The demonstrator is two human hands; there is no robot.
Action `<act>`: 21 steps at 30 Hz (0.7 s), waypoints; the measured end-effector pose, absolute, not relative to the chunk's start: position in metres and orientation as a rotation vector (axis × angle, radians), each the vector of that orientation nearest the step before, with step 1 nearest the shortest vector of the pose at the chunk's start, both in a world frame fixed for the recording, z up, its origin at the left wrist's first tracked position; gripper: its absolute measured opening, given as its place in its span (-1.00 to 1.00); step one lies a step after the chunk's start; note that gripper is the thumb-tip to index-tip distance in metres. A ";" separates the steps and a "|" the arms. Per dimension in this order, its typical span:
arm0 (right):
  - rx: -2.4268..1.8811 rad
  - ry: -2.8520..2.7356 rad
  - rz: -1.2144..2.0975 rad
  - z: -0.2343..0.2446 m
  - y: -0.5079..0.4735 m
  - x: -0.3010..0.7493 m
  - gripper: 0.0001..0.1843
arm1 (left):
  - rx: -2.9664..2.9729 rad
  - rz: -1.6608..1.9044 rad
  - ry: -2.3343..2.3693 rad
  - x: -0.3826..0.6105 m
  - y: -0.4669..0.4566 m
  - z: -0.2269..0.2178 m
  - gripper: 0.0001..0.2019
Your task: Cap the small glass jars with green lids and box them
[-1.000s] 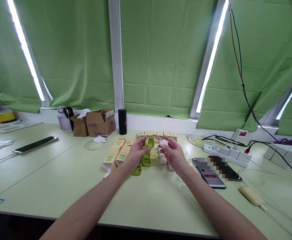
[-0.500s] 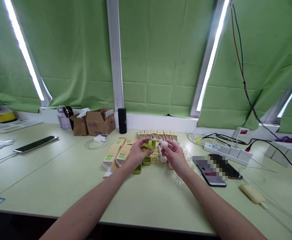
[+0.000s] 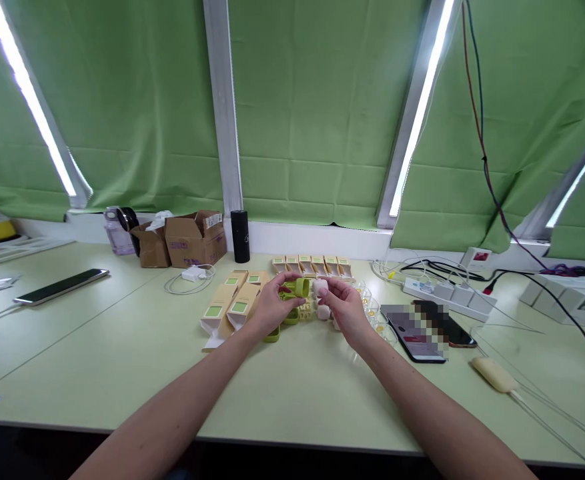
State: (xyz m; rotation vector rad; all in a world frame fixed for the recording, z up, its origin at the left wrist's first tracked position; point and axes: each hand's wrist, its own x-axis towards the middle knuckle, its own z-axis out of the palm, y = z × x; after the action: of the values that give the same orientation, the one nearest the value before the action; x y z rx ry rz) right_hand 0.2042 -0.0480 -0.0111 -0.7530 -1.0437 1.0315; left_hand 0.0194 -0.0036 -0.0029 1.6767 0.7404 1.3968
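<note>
Centrally, between the near and far edges of the table (image 3: 267, 400), the left hand (image 3: 271, 305), partly curled, pinches a green container (image 3: 302, 288). Just right of the container, across a narrow gap, a white piece (image 3: 319, 287) sits at the fingertips of the right hand (image 3: 347, 309), pinched nearly closed around it.

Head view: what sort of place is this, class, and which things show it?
Probably a workroom or office: a long pale table, a white power strip and a row of small cartons.
</note>
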 end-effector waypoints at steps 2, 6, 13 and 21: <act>-0.768 -1.051 1.039 -0.013 -0.047 0.203 -0.47 | 1.699 1.396 0.756 0.020 -0.004 -0.003 -0.55; -0.776 -1.064 1.042 -0.015 -0.047 0.201 -0.47 | 1.730 1.405 0.749 0.019 -0.004 -0.006 -0.54; -0.805 -1.117 1.025 -0.015 -0.048 0.198 -0.49 | 1.837 1.375 0.798 0.018 -0.006 -0.007 -0.55; -0.839 -1.131 1.002 -0.014 -0.048 0.198 -0.49 | 1.982 1.368 0.892 0.019 -0.011 -0.005 -0.53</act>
State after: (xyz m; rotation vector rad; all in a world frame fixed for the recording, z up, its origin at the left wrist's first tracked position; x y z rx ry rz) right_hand 0.1982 -0.0478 -0.0143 -0.8395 -1.1315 1.0015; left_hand 0.0185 -0.0106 -0.0048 1.9821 0.8919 1.3685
